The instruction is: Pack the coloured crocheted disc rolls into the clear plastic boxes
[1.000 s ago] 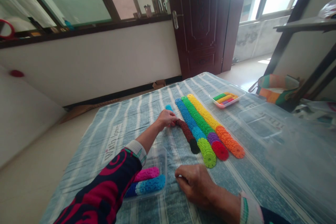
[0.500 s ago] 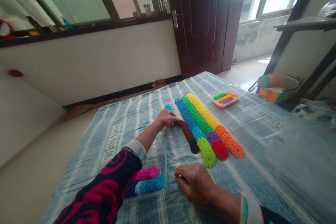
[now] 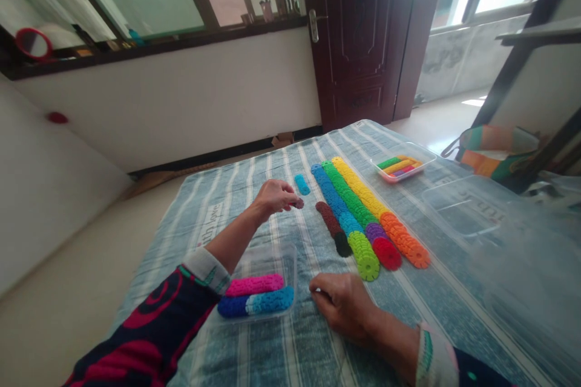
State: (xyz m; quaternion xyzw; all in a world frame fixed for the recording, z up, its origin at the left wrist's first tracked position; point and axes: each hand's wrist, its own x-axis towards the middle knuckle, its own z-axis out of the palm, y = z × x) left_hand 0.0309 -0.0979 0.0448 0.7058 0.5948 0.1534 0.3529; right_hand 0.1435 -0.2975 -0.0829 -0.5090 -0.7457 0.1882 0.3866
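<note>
Closest up, the right hand (image 3: 347,308) is on the striped cloth (image 3: 254,357), fingers curled into a loose fist, so that grip's closed; can't tell if anything's tucked inside. Just left of it there's a clear tub (image 3: 295,272) with a pink stack (image 3: 255,285) and a blue stack (image 3: 272,300). A bit further out, the left hand (image 3: 275,196) has its grip pinched on a small brown piece (image 3: 298,203), left of the brown-and-black row (image 3: 327,219). Right of that row lie the blue-to-lime (image 3: 327,189), green-purple-red (image 3: 345,189) and yellow-orange (image 3: 356,186) rows. Short light-blue stack (image 3: 302,184) sits just past the left fingertips. Further back: another clear tub (image 3: 429,162) with colored stacks, then a dark red door (image 3: 358,42).
</note>
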